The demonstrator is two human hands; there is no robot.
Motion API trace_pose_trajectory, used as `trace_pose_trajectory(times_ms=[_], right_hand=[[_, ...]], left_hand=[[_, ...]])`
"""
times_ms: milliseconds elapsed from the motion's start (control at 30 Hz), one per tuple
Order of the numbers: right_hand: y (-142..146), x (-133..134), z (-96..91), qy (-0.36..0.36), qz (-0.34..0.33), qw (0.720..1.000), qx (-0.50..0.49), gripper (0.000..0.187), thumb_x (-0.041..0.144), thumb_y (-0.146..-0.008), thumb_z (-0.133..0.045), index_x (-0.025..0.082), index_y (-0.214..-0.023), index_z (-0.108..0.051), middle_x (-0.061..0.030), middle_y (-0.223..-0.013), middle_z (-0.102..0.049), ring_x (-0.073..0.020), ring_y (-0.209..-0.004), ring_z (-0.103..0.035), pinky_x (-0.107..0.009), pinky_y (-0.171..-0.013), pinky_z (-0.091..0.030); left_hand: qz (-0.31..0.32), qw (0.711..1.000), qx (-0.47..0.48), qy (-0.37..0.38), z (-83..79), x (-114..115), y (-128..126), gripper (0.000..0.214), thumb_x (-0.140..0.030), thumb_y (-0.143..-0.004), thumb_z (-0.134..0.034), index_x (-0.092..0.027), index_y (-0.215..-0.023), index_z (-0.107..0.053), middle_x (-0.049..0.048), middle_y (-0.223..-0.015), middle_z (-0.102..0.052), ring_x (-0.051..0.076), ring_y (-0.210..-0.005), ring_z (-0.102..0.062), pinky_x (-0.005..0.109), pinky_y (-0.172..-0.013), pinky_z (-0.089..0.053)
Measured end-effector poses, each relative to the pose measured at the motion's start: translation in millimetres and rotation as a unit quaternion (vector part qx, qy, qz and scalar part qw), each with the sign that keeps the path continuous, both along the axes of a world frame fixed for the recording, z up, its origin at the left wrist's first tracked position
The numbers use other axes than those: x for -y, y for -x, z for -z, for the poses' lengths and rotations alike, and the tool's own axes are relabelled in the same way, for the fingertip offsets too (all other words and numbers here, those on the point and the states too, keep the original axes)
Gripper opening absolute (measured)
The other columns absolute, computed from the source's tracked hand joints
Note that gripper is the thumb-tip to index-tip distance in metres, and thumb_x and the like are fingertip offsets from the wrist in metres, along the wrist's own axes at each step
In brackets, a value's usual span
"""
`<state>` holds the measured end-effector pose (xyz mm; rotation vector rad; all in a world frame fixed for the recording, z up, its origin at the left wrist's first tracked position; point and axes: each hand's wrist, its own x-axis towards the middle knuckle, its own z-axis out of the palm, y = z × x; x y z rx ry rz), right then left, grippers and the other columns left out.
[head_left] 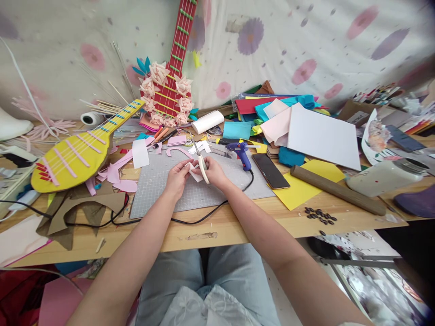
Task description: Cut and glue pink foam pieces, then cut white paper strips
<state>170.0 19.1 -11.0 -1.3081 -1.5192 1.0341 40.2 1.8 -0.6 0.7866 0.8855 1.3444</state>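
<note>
My right hand is closed round the white handles of a pair of scissors, whose metal blades point up and away from me. Between the fingers of my left hand is a small piece of white paper, close beside the scissors. Both hands are over a grey cutting mat with a printed grid. More white paper cutouts and a curved pink strip lie just beyond my hands. To their right rests a blue glue gun.
A black phone, yellow sheet and brown tube lie to the right. Small black beads sit near the front edge. A yellow paper lute and a red flowered instrument stand left and behind. A black cord crosses in front.
</note>
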Motion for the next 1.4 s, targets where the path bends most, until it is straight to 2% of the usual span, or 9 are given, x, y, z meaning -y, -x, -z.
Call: trace_pose_trajectory(times_ms=[333,533,667,767,867,967,1067,1200,1400], right_hand=[[0,-2,-0.7,0.002,-0.003,1.0,0.0,0.038,0.04,-0.058,-0.07,0.017,-0.083,-0.052,-0.0015,-0.082,-0.062,-0.0137,-0.072,-0.057,-0.028,-0.065,-0.046],[0,-3,2.6,0.007,-0.017,1.0,-0.019,0.039,0.039,-0.058,-0.07,0.018,-0.084,-0.051,-0.0006,-0.082,-0.062,-0.0125,-0.069,-0.057,-0.026,-0.062,-0.045],[-1,-4,3.8,0.01,-0.018,1.0,-0.008,0.04,0.04,-0.056,-0.07,0.018,-0.081,-0.048,0.0012,-0.076,-0.06,-0.012,-0.066,-0.055,-0.025,-0.06,-0.043],[-3,-4,1.6,0.002,-0.03,0.999,0.016,0.039,0.041,-0.057,-0.07,0.018,-0.08,-0.047,0.0019,-0.074,-0.058,-0.0118,-0.066,-0.053,-0.024,-0.058,-0.042],[-4,-2,-0.6,-0.005,-0.05,0.998,0.03,0.038,0.041,-0.058,-0.069,0.019,-0.078,-0.046,0.0029,-0.072,-0.056,-0.0108,-0.063,-0.051,-0.023,-0.056,-0.039],[-4,-1,-1.2,-0.009,-0.067,0.997,0.032,0.039,0.042,-0.057,-0.069,0.019,-0.076,-0.044,0.0038,-0.068,-0.053,-0.0103,-0.06,-0.049,-0.022,-0.053,-0.037],[-5,-1,-2.1,-0.012,-0.072,0.997,0.03,0.039,0.042,-0.056,-0.07,0.019,-0.076,-0.045,0.0041,-0.066,-0.052,-0.0103,-0.06,-0.047,-0.021,-0.052,-0.035],[-11,-1,-6.8,0.008,-0.081,0.995,0.053,0.039,0.04,-0.054,-0.07,0.019,-0.074,-0.045,0.0051,-0.064,-0.05,-0.0095,-0.057,-0.045,-0.021,-0.05,-0.032],[-18,-1,-11.2,0.03,-0.047,0.998,-0.006,0.038,0.036,-0.053,-0.07,0.018,-0.076,-0.046,0.0051,-0.066,-0.051,-0.0084,-0.056,-0.045,-0.022,-0.052,-0.034]], left_hand=[[0.006,1.0,0.001,-0.003,1.6,-1,1,0.016,-0.012,-0.067,-0.059,-0.013,-0.082,-0.066,0.0088,-0.088,-0.07,0.019,-0.097,-0.061,0.032,-0.09,-0.043],[0.008,1.0,-0.009,0.002,-2.2,-1,3,0.016,-0.013,-0.067,-0.061,-0.013,-0.082,-0.067,0.0085,-0.082,-0.07,0.019,-0.089,-0.063,0.031,-0.084,-0.045],[0.005,0.996,-0.086,0.019,-7.3,-7,16,0.02,-0.025,-0.068,-0.066,-0.013,-0.083,-0.067,0.0055,-0.074,-0.068,0.015,-0.071,-0.063,0.029,-0.075,-0.047],[0.042,0.987,-0.149,0.031,-9.5,-10,27,0.022,-0.031,-0.065,-0.069,-0.012,-0.076,-0.066,0.0036,-0.066,-0.064,0.012,-0.058,-0.058,0.026,-0.066,-0.046],[0.1,0.975,-0.196,0.021,-9.8,-10,32,0.026,-0.035,-0.06,-0.072,-0.011,-0.07,-0.065,0.0033,-0.065,-0.063,0.012,-0.059,-0.056,0.025,-0.061,-0.045],[0.113,0.964,-0.242,0.002,-9.1,-8,32,0.032,-0.037,-0.052,-0.076,-0.012,-0.068,-0.064,0.0013,-0.064,-0.062,0.011,-0.058,-0.054,0.024,-0.06,-0.043],[0.086,0.962,-0.259,-0.009,-8.2,-8,30,0.035,-0.04,-0.047,-0.077,-0.012,-0.062,-0.063,-0.0012,-0.059,-0.059,0.009,-0.055,-0.051,0.023,-0.059,-0.041],[0.02,0.975,-0.222,-0.015,-6.9,-11,30,0.038,-0.042,-0.042,-0.078,-0.013,-0.059,-0.061,-0.0024,-0.056,-0.058,0.008,-0.054,-0.05,0.022,-0.058,-0.041],[-0.053,0.984,-0.172,-0.016,-6.1,-13,27,0.031,-0.035,-0.046,-0.078,-0.012,-0.06,-0.062,-0.0013,-0.057,-0.059,0.008,-0.054,-0.053,0.022,-0.058,-0.044]])
